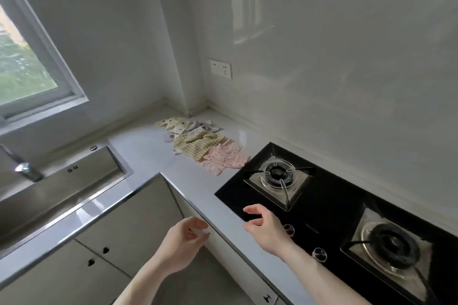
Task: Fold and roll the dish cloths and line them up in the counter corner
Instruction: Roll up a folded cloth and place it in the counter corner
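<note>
Head view: unfolded dish cloths (202, 142), approx. five (cream, white, yellow check, pink floral), overlap on the counter (148, 148) near the corner; left hand (184, 239) & right hand (265, 226) loosely curled, empty.

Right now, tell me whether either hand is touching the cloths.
Apart. The head view shows the left hand and right hand empty near the counter edge, with bare counter between them and the cloths in the corner.

pink dotted cloth (224, 158) | yellow checked cloth (195, 146) | black hob (329, 195)
</note>
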